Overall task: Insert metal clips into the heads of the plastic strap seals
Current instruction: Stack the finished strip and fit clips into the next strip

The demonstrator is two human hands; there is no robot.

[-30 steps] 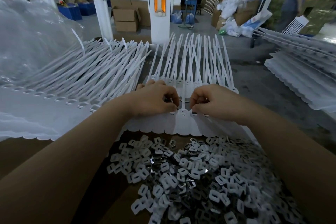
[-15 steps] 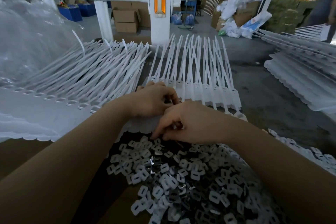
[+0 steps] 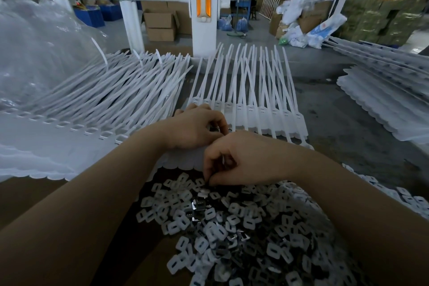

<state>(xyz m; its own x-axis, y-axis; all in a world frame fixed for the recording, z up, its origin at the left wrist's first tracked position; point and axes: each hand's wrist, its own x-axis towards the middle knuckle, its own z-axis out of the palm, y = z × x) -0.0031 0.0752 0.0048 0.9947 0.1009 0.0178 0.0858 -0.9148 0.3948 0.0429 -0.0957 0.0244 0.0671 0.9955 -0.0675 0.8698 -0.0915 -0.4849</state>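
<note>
A row of white plastic strap seals [image 3: 255, 114] lies across the table, heads toward me and tails pointing away. My left hand [image 3: 195, 128] rests on the heads at the row's left, fingers curled round small shiny metal clips [image 3: 214, 128]. My right hand [image 3: 241, 160] reaches down to the near edge of a heap of metal clips and white plastic pieces [image 3: 232, 227], thumb and fingertips pinching at a piece on top. What exactly it pinches is hidden by the fingers.
A larger batch of strap seals [image 3: 92, 104] fans out at left under a clear plastic bag [image 3: 41, 49]. More stacked seals [image 3: 383, 100] lie at right. A white railing post [image 3: 203, 7] stands behind the table. Cardboard boxes [image 3: 160, 23] sit on the floor beyond.
My right hand has left the seal heads and come down toward me to the clip heap. My left hand has stayed on the seals.
</note>
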